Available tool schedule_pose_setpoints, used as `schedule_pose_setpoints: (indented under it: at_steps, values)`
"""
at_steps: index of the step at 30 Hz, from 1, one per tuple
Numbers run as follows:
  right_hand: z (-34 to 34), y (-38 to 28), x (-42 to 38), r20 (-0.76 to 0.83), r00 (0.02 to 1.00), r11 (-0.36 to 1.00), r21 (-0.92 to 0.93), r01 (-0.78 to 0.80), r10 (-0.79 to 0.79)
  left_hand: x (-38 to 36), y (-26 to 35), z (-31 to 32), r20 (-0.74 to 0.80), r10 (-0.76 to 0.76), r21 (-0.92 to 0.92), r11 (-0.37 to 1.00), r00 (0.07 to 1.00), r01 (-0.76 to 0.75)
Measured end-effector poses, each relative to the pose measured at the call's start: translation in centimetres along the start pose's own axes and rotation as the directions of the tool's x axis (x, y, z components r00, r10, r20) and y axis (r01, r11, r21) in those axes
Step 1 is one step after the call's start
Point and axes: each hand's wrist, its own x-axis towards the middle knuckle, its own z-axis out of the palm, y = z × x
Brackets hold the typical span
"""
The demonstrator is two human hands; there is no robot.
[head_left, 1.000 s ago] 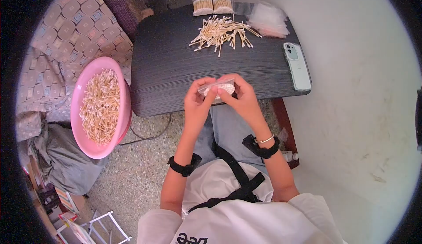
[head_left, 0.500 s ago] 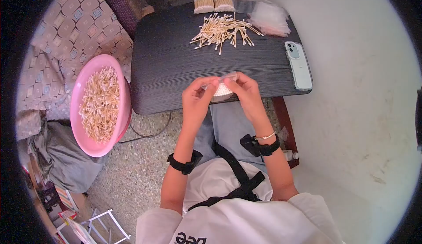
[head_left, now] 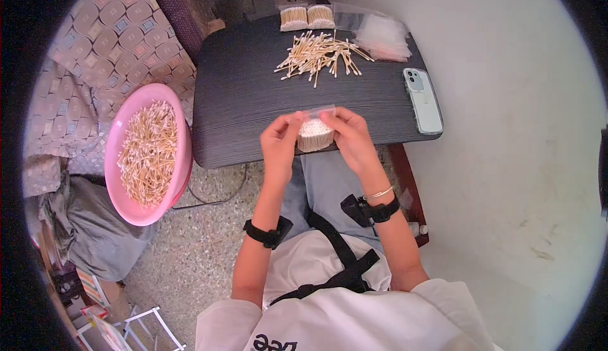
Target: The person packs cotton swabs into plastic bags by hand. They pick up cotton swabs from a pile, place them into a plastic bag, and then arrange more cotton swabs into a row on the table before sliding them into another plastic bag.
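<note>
A clear plastic bag packed with cotton swabs (head_left: 315,137) hangs upright at the table's near edge, white tips facing up. My left hand (head_left: 280,141) pinches the bag's top left corner, and my right hand (head_left: 352,137) pinches its top right corner. Beyond them on the black table (head_left: 240,98) lies a loose heap of cotton swabs (head_left: 316,55). Two filled bags of swabs (head_left: 307,18) lie side by side at the far edge, with a stack of empty clear bags (head_left: 382,36) to their right.
At the left, a pink basin (head_left: 113,167) holds many loose swabs. A white phone (head_left: 423,101) lies near the table's right edge, close to the wall (head_left: 506,129). Patterned cloth (head_left: 120,28) covers something at the upper left. A white metal frame (head_left: 152,325) stands lower left.
The bag in my hands now shows more of its front and its top edge. My fingers have moved slightly apart along the opening. The whole view has shifted a little.
</note>
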Motion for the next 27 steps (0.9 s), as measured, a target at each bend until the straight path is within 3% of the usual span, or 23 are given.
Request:
schedule_pose_setpoints:
  at_steps: [5,8,11,27]
  values:
    - [0.6,0.2,-0.5,-0.074,0.971,0.957,-0.198,0.210,-0.228,-0.4,0.4,-0.2,-0.006,0.132,0.095,0.987,0.991,-0.131]
    - [0.8,-0.2,-0.8,-0.065,0.945,0.938,-0.157,0.309,-0.322,-0.5,0.8,0.1,0.014,0.190,0.061,0.980,0.982,-0.190]
    - [0.4,-0.5,-0.9,-0.076,0.921,0.904,-0.240,0.354,-0.381,-0.2,1.2,-0.2,0.047,0.214,0.066,0.974,0.976,-0.217]
    - [-0.2,-0.9,-1.0,-0.082,0.905,0.889,-0.246,0.387,-0.417,-0.2,0.8,-0.7,0.104,0.344,0.140,0.924,0.933,-0.356]
